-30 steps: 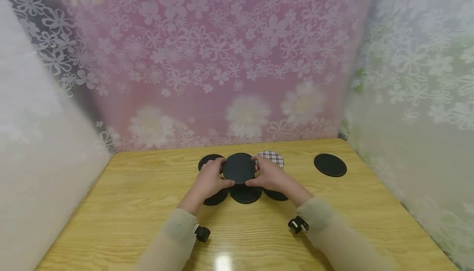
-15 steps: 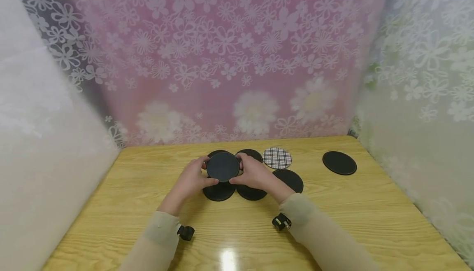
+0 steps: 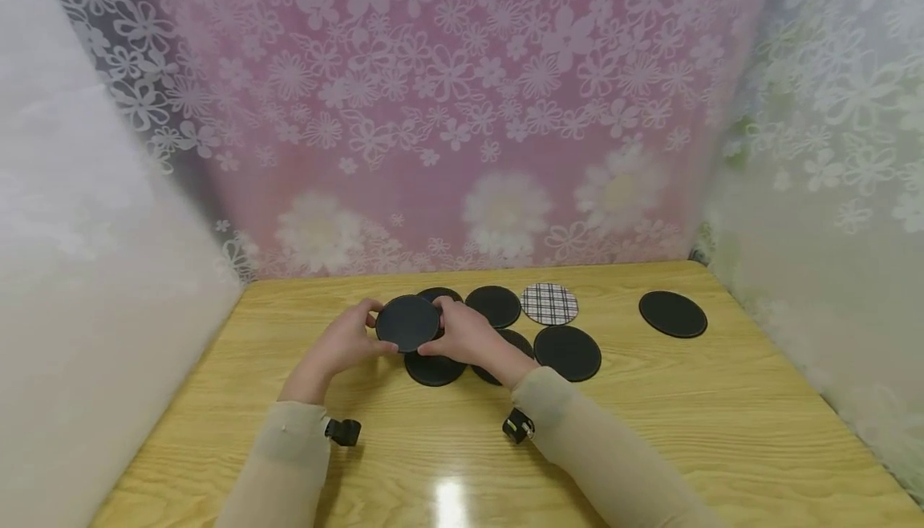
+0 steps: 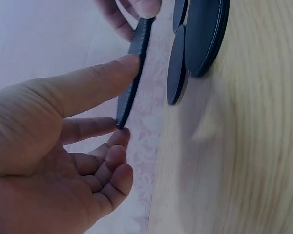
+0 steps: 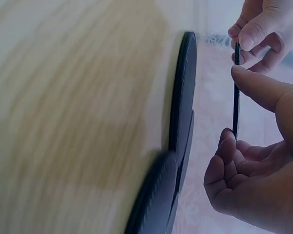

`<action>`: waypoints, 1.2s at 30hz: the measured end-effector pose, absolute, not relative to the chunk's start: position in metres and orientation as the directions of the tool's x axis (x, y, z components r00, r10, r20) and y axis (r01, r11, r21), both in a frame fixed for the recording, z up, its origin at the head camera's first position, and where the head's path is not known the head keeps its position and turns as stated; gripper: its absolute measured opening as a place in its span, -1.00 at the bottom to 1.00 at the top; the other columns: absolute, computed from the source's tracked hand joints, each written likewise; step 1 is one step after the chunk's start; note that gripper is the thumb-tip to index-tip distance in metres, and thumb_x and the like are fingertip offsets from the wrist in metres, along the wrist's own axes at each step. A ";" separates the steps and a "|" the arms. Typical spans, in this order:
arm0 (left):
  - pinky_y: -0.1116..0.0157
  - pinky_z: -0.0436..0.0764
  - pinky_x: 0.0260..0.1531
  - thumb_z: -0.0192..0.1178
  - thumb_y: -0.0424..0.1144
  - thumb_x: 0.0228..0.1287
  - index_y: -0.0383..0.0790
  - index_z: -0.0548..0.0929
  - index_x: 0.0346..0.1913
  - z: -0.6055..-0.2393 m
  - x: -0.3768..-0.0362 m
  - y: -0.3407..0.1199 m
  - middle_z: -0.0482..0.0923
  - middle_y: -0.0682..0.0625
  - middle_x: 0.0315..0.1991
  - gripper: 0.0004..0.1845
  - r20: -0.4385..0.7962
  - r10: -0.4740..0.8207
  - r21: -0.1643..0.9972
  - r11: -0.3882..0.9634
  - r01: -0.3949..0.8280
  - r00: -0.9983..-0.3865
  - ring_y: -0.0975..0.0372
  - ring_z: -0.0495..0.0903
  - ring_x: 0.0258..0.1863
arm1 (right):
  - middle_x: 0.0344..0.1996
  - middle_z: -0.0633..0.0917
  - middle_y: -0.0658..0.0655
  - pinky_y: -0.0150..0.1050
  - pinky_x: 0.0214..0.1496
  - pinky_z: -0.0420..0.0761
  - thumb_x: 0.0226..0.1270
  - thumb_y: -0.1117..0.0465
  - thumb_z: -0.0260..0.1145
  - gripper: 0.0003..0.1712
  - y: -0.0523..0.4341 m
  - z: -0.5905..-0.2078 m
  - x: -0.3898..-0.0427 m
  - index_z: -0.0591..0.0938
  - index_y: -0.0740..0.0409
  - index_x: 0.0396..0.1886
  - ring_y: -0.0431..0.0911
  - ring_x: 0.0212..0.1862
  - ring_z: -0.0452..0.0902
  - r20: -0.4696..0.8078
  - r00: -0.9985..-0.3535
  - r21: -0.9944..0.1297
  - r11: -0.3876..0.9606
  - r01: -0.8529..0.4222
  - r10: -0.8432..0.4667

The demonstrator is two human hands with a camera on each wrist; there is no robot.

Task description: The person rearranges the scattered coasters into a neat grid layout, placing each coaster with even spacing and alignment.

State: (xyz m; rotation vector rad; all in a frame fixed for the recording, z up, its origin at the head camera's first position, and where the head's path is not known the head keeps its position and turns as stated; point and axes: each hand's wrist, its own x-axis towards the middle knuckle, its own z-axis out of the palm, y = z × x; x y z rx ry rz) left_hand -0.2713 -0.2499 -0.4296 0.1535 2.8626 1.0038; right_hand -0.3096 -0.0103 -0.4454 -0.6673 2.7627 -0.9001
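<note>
Shifted leftward since a second ago: black round coaster (image 3: 407,322), thin, matte, held flat above the wooden table (image 3: 722,408) (glossy grain), left of the laid-out black discs (image 3: 567,352) and one plaid coaster (image 3: 549,304). Left hand (image 3: 341,343) and right hand (image 3: 468,334) pinch its rim. Wrist views alone show its ribbed edge (image 4: 132,78), thumb and fingertips clamped on it.
</note>
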 end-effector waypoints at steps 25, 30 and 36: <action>-0.13 0.64 0.13 0.67 -0.23 0.26 -0.42 0.43 0.45 -0.429 -0.261 -0.298 0.66 -0.26 0.08 -0.17 -0.258 0.193 0.596 0.803 0.001 -0.947 -0.05 0.68 0.03 | 0.29 0.69 0.20 0.03 0.34 0.63 0.30 -0.33 0.64 0.03 -0.068 -0.453 -0.298 0.56 0.22 0.53 0.15 0.34 0.61 -0.070 -0.857 -0.362 0.814 -0.455 -0.510; -0.14 0.63 0.18 0.67 -0.23 0.25 -0.42 0.42 0.47 -0.431 -0.261 -0.301 0.67 -0.29 0.10 -0.15 -0.269 0.193 0.575 0.818 0.003 -0.944 -0.07 0.69 0.07 | 0.17 0.70 0.18 -0.04 0.25 0.65 0.32 -0.34 0.62 -0.05 -0.072 -0.455 -0.298 0.63 0.20 0.45 0.10 0.23 0.62 -0.078 -0.848 -0.331 0.816 -0.474 -0.524; -0.17 0.60 0.25 0.68 -0.16 0.24 -0.39 0.44 0.49 -0.435 -0.262 -0.304 0.63 -0.32 0.17 -0.13 -0.270 0.226 0.523 0.851 0.055 -0.936 -0.11 0.65 0.16 | 0.18 0.67 0.16 -0.04 0.23 0.66 0.30 -0.33 0.64 -0.10 -0.072 -0.458 -0.298 0.65 0.14 0.42 0.09 0.23 0.60 -0.099 -0.843 -0.321 0.819 -0.476 -0.529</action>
